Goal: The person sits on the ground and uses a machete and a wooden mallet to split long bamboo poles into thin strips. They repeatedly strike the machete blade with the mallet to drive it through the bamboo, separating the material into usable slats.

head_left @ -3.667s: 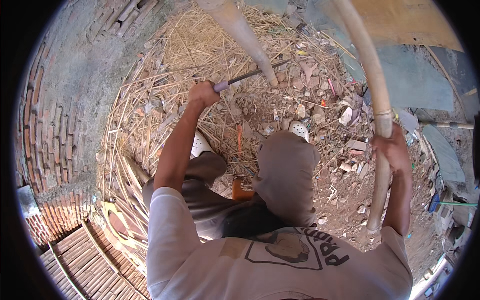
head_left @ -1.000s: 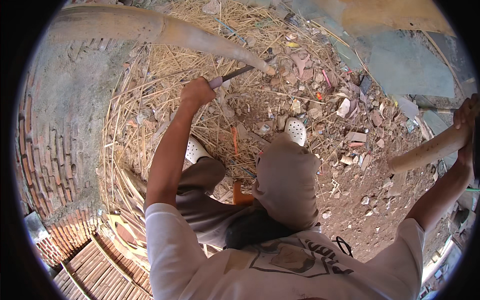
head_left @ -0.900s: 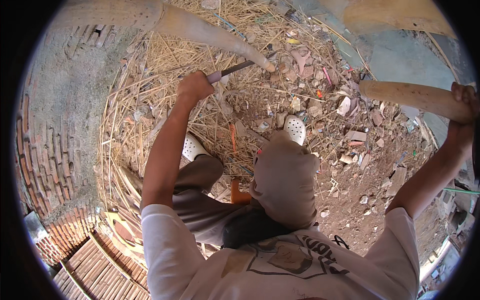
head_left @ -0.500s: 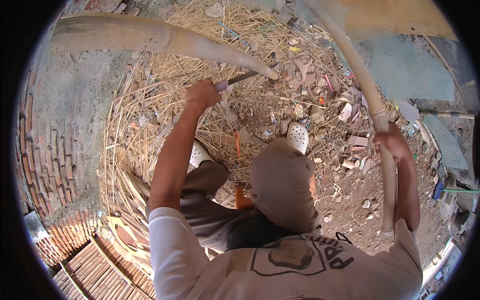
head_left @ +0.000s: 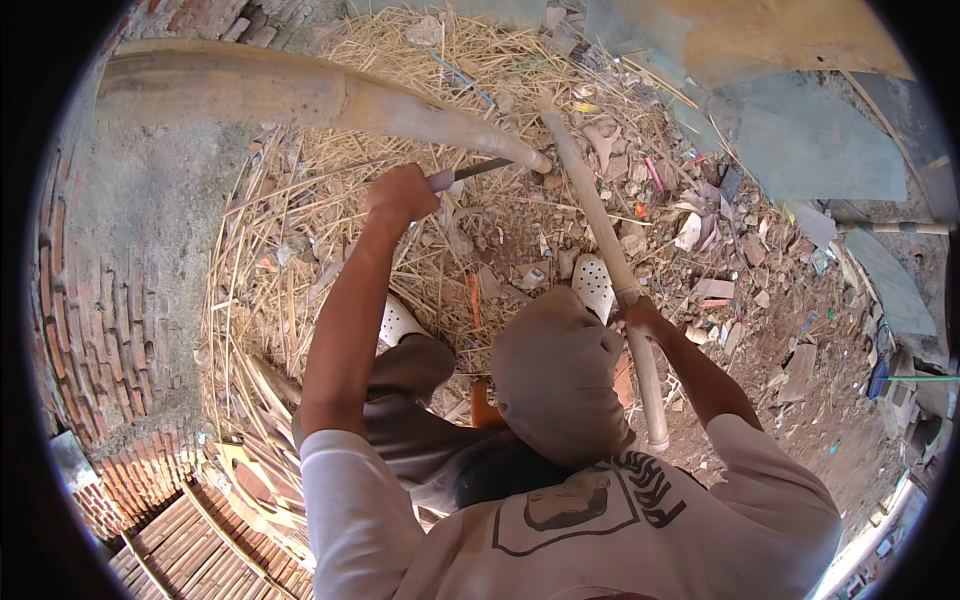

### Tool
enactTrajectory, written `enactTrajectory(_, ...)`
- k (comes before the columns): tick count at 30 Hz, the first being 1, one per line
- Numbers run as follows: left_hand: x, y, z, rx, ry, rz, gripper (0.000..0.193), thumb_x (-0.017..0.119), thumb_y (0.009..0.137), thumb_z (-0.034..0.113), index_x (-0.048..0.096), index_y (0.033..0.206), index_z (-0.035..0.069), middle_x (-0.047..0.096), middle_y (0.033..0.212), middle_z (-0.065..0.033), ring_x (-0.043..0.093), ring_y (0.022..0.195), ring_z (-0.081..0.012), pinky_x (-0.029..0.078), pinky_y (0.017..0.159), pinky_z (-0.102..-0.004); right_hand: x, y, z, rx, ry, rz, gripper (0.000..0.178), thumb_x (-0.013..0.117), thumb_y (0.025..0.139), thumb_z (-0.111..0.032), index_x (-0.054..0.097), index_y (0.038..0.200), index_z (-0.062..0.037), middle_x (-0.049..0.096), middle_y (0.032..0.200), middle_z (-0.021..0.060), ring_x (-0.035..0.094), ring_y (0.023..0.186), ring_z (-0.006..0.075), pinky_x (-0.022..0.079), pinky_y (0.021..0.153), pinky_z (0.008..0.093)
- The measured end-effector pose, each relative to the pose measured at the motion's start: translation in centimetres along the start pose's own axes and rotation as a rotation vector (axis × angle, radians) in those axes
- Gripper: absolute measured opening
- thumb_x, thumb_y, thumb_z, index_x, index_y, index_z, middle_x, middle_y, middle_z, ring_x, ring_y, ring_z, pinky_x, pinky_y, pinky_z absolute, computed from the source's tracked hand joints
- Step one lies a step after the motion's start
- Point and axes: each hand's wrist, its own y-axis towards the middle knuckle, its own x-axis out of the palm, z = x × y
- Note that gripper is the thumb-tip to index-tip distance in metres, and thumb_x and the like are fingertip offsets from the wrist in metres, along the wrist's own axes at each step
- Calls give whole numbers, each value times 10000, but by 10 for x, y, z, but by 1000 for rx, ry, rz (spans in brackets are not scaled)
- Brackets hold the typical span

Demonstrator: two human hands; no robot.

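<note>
Bamboo, one pole (head_left: 598, 220), pale tan: gripped in the right hand (head_left: 645, 318), fingers closed about it below mid-length; it slants beside the person's right knee (head_left: 550, 375), its near end over bare brown soil (head_left: 740, 420).

Knife, long-bladed, one: mauve handle (head_left: 441, 181) closed firmly in the left hand (head_left: 402, 192); dark blade (head_left: 482, 167) pointing right, its far part meeting the outline of the thicker pole. Whether the two touch cannot be told.

Bamboo, second pole (head_left: 300, 90), thicker in view: enters at upper left, narrowing to an end just beside the blade and left of the held pole.

Footwear: two white perforated clogs (head_left: 593, 283), worn, one on each foot.

Clothing: brown trousers; white printed shirt (head_left: 420, 530).

Ground: dry straw (head_left: 380, 60) at upper middle and left; stones and broken rubble (head_left: 715, 288) to the right.

Surrounds: brick wall (head_left: 100, 330), partly rendered, left; bamboo slat panel (head_left: 205, 545), lower left; blue-grey sheets (head_left: 820, 150), upper right.
</note>
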Motion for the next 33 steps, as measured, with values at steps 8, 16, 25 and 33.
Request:
enactTrajectory(8, -6, 0, -11, -11, -2, -36, 457, 694, 770, 315, 698, 1116, 16, 706, 1120, -198, 688, 1059, -336, 539, 936, -425, -291, -262, -91, -492, 562, 678, 343, 627, 751, -70, 521, 1064, 23, 537, 737, 49, 508, 548, 132, 428, 478, 272)
enactTrajectory(16, -22, -6, 2, 8, 4, -23, 420, 646, 867, 388, 710, 1078, 30, 718, 1090, -175, 687, 1059, -324, 540, 917, -431, -120, -95, -108, -532, 783, 843, 278, 675, 741, -57, 532, 962, 32, 621, 833, 134, 606, 755, 233, 505, 750, 363)
enactTrajectory(25, -1, 5, -21, 195, 26, 7, 433, 618, 851, 274, 620, 1267, 154, 641, 1284, -118, 572, 1227, -291, 437, 1029, -418, -173, -155, -74, 2, 495, 72, 195, 661, 675, 7, 580, 849, 42, 580, 649, 102, 590, 504, 211, 484, 411, 334)
enactTrajectory(33, 38, 12, -38, 228, -20, 97, 365, 589, 866, 247, 642, 1203, 119, 651, 1254, -127, 572, 1214, -312, 439, 1014, -430, -221, -207, -10, -358, 812, 864, 153, 610, 723, -28, 543, 860, -18, 571, 654, 83, 566, 505, 197, 476, 469, 336)
